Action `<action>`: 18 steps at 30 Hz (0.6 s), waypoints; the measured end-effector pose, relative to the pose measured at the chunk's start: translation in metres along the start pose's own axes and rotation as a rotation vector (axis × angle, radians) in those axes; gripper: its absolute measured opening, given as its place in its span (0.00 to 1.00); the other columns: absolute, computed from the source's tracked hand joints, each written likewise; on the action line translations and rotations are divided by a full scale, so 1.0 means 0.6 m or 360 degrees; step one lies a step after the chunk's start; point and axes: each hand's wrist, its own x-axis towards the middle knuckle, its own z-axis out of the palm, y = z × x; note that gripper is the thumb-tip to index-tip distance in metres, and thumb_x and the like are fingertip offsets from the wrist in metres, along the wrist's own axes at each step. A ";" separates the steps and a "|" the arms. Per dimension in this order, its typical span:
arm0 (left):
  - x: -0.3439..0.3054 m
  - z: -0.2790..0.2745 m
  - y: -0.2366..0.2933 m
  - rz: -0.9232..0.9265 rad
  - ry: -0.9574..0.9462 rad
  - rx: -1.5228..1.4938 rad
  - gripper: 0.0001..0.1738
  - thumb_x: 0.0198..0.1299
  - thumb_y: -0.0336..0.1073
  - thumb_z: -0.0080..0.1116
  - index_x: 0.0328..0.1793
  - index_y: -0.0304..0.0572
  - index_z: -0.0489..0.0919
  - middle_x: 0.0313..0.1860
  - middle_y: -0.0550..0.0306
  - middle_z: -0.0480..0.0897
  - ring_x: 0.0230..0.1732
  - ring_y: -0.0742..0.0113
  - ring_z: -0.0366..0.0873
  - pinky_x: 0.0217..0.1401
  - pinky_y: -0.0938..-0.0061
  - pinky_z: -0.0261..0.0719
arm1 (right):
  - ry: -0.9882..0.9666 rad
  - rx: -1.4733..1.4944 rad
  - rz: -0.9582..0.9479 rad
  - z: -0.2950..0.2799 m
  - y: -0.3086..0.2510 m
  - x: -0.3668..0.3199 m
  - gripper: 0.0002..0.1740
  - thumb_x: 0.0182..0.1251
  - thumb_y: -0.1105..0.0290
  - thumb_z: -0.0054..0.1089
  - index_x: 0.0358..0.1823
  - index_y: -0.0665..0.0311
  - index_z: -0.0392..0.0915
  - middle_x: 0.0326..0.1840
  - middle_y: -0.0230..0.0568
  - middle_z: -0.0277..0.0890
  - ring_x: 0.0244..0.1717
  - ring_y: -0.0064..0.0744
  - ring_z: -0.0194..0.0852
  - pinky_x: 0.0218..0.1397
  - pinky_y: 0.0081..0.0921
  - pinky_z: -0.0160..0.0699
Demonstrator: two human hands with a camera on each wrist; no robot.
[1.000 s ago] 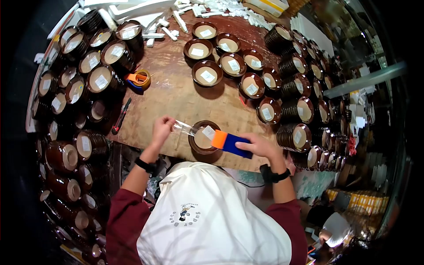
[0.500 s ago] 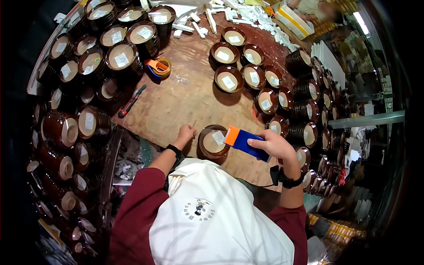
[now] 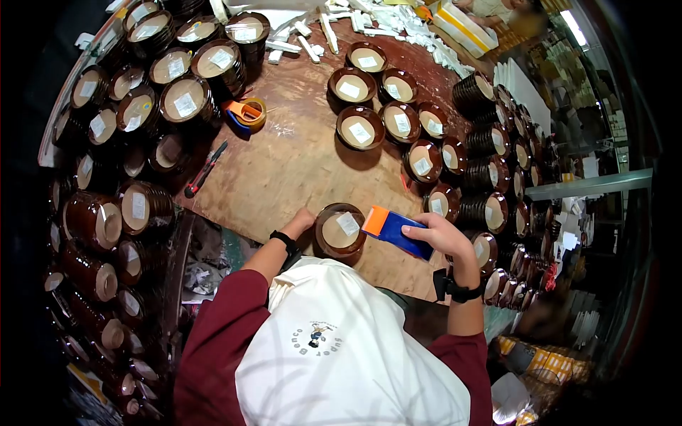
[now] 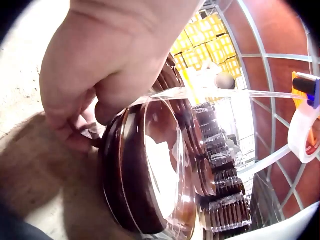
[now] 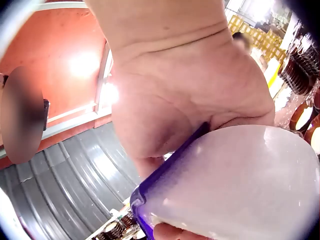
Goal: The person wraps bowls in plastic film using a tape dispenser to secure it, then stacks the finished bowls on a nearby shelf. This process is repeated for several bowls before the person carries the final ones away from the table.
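A small stack of brown glazed bowls (image 3: 339, 256) stands near the table's front edge, a white paper label (image 3: 347, 224) inside the top one. My left hand (image 3: 305, 219) is low at the stack's left side. In the left wrist view its curled fingers (image 4: 75, 127) and thumb pinch the end of the clear tape (image 4: 200, 93) against the bowls' outer wall. From there the strip stretches over the bowl mouth to the tape dispenser. My right hand (image 3: 444, 234) grips this blue and orange tape dispenser (image 3: 408, 234) just right of the bowls.
Several labelled bowls (image 3: 360, 128) stand at the back centre. Bowl stacks crowd the left (image 3: 186, 99) and right (image 3: 490, 174) sides. A second tape dispenser (image 3: 245, 113) and a red and black utility knife (image 3: 206, 169) lie on the left, white foam scraps (image 3: 398, 32) at the back.
My left hand, earlier raised left of the bowls with the tape end, has come down and right against their side. The dispenser stays near the bowls' right side. The head view has shifted.
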 end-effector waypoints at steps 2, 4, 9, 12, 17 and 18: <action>-0.005 -0.010 0.013 0.0013 -0.0010 0.0077 0.19 0.56 0.43 0.70 0.33 0.28 0.85 0.28 0.41 0.85 0.32 0.56 0.84 0.35 0.60 0.78 | -0.0009 0.0049 -0.0013 0.000 0.004 0.002 0.24 0.69 0.52 0.64 0.40 0.72 0.81 0.28 0.34 0.80 0.27 0.22 0.78 0.31 0.23 0.76; -0.015 -0.022 0.024 -0.0119 -0.0129 -0.0041 0.20 0.56 0.41 0.70 0.41 0.25 0.84 0.36 0.36 0.86 0.39 0.49 0.85 0.40 0.58 0.79 | -0.0033 0.0096 0.0002 -0.002 0.011 0.002 0.25 0.70 0.50 0.62 0.42 0.72 0.81 0.28 0.37 0.81 0.24 0.25 0.82 0.28 0.23 0.79; -0.062 -0.040 0.063 0.0028 0.0243 0.0270 0.20 0.59 0.44 0.66 0.41 0.30 0.84 0.32 0.44 0.85 0.34 0.56 0.82 0.39 0.61 0.79 | -0.0004 0.0151 -0.0039 -0.009 0.030 -0.003 0.25 0.70 0.51 0.63 0.42 0.72 0.81 0.28 0.37 0.82 0.25 0.24 0.81 0.29 0.23 0.79; -0.082 -0.053 0.093 -0.0041 -0.0023 -0.0175 0.26 0.70 0.50 0.54 0.49 0.28 0.83 0.47 0.45 0.87 0.48 0.56 0.84 0.53 0.62 0.79 | -0.0004 0.0184 -0.0040 -0.006 0.053 -0.003 0.24 0.70 0.52 0.63 0.42 0.72 0.81 0.28 0.37 0.82 0.25 0.24 0.81 0.29 0.23 0.79; -0.143 -0.071 0.161 -0.0167 -0.0582 -0.0833 0.36 0.80 0.57 0.28 0.64 0.31 0.77 0.63 0.50 0.80 0.62 0.61 0.77 0.67 0.67 0.72 | 0.0011 0.0170 -0.0190 0.001 0.121 0.011 0.24 0.71 0.51 0.62 0.42 0.72 0.81 0.28 0.37 0.82 0.26 0.24 0.81 0.30 0.23 0.79; -0.139 -0.071 0.155 -0.0230 -0.0641 -0.0873 0.36 0.80 0.57 0.28 0.67 0.32 0.75 0.65 0.49 0.79 0.63 0.61 0.76 0.68 0.67 0.71 | 0.0027 0.0206 -0.0160 0.004 0.136 0.010 0.24 0.71 0.51 0.62 0.42 0.72 0.81 0.28 0.37 0.81 0.26 0.24 0.81 0.30 0.23 0.79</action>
